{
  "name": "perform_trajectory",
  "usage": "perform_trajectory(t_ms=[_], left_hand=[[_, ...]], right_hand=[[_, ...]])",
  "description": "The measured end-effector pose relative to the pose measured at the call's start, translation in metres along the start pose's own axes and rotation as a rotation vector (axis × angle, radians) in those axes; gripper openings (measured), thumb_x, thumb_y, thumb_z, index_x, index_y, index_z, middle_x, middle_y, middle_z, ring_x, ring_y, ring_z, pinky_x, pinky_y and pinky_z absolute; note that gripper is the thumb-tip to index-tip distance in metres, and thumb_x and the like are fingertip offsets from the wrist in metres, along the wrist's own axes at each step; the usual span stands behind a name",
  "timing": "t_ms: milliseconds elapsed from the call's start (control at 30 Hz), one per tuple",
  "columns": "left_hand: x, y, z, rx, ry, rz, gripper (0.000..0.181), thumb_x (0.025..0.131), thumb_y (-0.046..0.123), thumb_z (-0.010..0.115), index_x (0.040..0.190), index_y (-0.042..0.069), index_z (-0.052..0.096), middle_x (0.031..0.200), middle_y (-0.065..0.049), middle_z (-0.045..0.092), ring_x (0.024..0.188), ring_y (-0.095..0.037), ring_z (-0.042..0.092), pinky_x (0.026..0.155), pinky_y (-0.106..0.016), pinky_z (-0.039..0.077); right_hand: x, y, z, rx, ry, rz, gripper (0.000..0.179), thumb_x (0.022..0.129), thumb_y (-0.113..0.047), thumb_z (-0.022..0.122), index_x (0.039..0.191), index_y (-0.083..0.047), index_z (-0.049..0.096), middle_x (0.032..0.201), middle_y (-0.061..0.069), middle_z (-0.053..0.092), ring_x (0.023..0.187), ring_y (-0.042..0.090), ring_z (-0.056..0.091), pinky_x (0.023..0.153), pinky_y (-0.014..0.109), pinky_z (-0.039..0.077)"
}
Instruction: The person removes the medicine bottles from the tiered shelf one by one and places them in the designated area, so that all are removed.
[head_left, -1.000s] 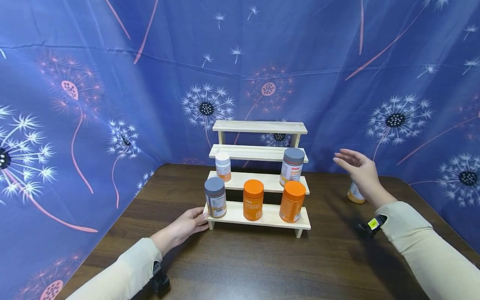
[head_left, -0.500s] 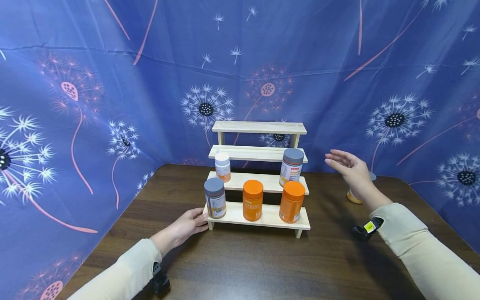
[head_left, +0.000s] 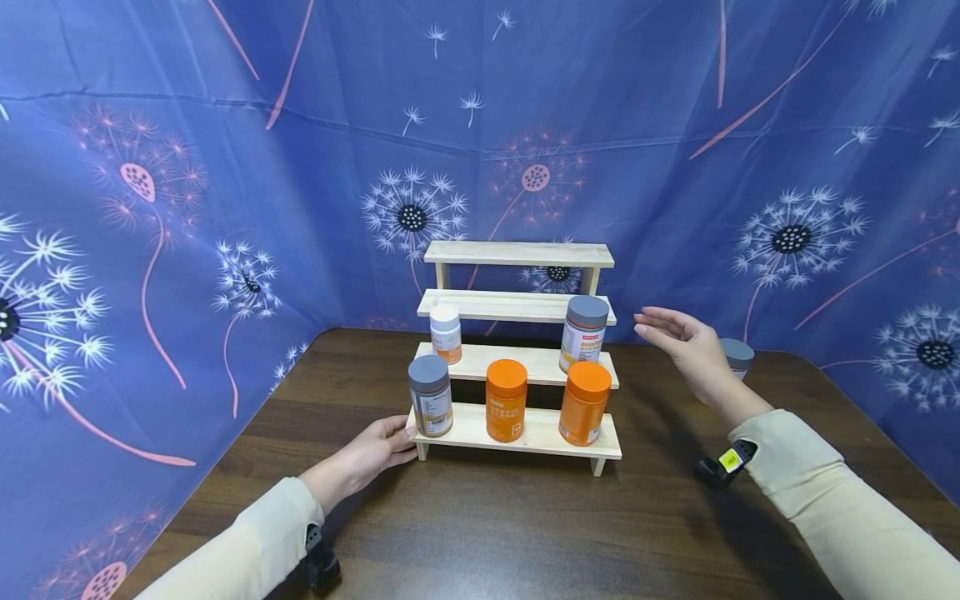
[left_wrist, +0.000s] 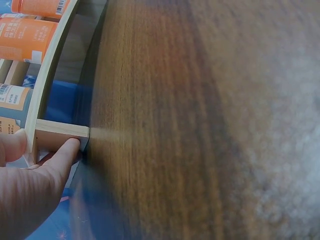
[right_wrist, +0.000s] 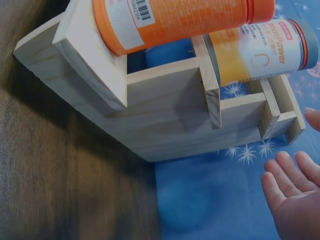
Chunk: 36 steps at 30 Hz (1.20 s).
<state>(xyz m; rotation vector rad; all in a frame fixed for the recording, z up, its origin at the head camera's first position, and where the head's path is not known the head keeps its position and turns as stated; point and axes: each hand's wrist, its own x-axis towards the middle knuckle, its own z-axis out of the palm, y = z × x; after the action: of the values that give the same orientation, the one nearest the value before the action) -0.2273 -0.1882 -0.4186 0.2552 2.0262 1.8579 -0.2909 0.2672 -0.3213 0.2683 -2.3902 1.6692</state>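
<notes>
A pale wooden tiered shelf [head_left: 525, 254] stands on the table. My left hand [head_left: 367, 458] grips the left end of its lowest step, thumb on top and a finger against the leg [left_wrist: 62, 129]. Along that step are a grey-lidded jar [head_left: 431, 398] and two orange jars, one central [head_left: 506, 402] and one at the right [head_left: 584, 407]. One step higher stand a small white-capped bottle [head_left: 446, 335] and another grey-lidded jar [head_left: 582, 335]. My right hand [head_left: 688, 352] hovers right of the shelf, fingers extended, holding nothing.
Behind my right hand stands another grey-lidded jar [head_left: 738, 353], mostly hidden by the hand and wrist. A blue dandelion-patterned cloth [head_left: 300, 208] hangs behind and left of the dark wooden table [head_left: 480, 525]. The two upper steps carry no jars.
My right hand has moved left toward the shelf, exposing the lid of the jar behind it. My left hand, the shelf and its jars keep their places.
</notes>
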Motion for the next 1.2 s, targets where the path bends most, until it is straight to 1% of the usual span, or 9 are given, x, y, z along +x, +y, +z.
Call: perform_trajectory(t_ms=[167,367,467,667,800,1000,1200], left_hand=[[0.0,0.0,0.0,-0.001,-0.003,0.003,0.046,0.106,0.007,0.032,0.143,-0.018,0.023,0.143,-0.038,0.037,0.138,-0.045,0.032,0.113,-0.051,0.036],[0.0,0.0,0.0,-0.003,-0.003,-0.004,0.047,0.106,0.008,0.031,0.143,-0.018,0.021,0.143,-0.038,0.036,0.138,-0.045,0.032,0.113,-0.051,0.036],[-0.001,0.001,0.001,0.0,-0.002,-0.003,0.047,0.106,0.008,0.031,0.143,-0.018,0.022,0.143,-0.038,0.036,0.138,-0.045,0.032,0.113,-0.05,0.036],[-0.001,0.001,0.002,0.007,-0.011,0.005,0.047,0.106,0.008,0.031,0.143,-0.019,0.022,0.144,-0.038,0.036,0.137,-0.043,0.034,0.113,-0.048,0.038],[-0.001,0.0,0.001,0.008,-0.006,0.003,0.047,0.106,0.008,0.031,0.143,-0.019,0.022,0.143,-0.037,0.036,0.137,-0.043,0.034,0.112,-0.048,0.038],[0.0,-0.001,0.0,0.009,0.008,-0.006,0.047,0.106,0.009,0.032,0.143,-0.017,0.023,0.143,-0.037,0.037,0.137,-0.043,0.035,0.111,-0.047,0.04],[-0.001,0.0,0.0,0.009,0.011,-0.011,0.046,0.106,0.009,0.032,0.144,-0.017,0.023,0.144,-0.037,0.037,0.137,-0.044,0.035,0.112,-0.048,0.039]], right_hand=[[0.0,-0.001,0.004,0.029,-0.013,0.001,0.058,0.091,-0.034,0.067,0.14,-0.007,0.048,0.114,-0.019,0.066,0.102,-0.011,0.059,0.085,0.002,0.045],[-0.003,-0.005,0.009,0.01,-0.034,-0.005,0.058,0.092,-0.035,0.066,0.14,-0.008,0.048,0.12,-0.012,0.066,0.103,-0.01,0.059,0.087,0.003,0.045],[-0.005,-0.007,0.012,-0.005,-0.046,-0.014,0.059,0.092,-0.036,0.065,0.141,-0.007,0.047,0.118,-0.014,0.065,0.103,-0.011,0.058,0.086,0.003,0.045],[-0.006,-0.008,0.017,0.024,-0.056,-0.008,0.058,0.092,-0.035,0.066,0.14,-0.008,0.048,0.112,-0.019,0.064,0.104,-0.01,0.058,0.087,0.003,0.044],[-0.006,-0.008,0.019,0.046,-0.06,-0.012,0.057,0.092,-0.034,0.067,0.138,-0.007,0.049,0.11,-0.02,0.065,0.104,-0.009,0.058,0.088,0.003,0.044],[-0.007,-0.007,0.021,0.048,-0.052,-0.006,0.055,0.091,-0.035,0.067,0.136,-0.007,0.051,0.11,-0.019,0.065,0.104,-0.009,0.059,0.088,0.003,0.044],[-0.007,-0.006,0.021,0.071,-0.025,-0.014,0.045,0.091,-0.033,0.068,0.128,-0.011,0.057,0.101,-0.022,0.066,0.099,-0.007,0.061,0.086,0.003,0.046]])
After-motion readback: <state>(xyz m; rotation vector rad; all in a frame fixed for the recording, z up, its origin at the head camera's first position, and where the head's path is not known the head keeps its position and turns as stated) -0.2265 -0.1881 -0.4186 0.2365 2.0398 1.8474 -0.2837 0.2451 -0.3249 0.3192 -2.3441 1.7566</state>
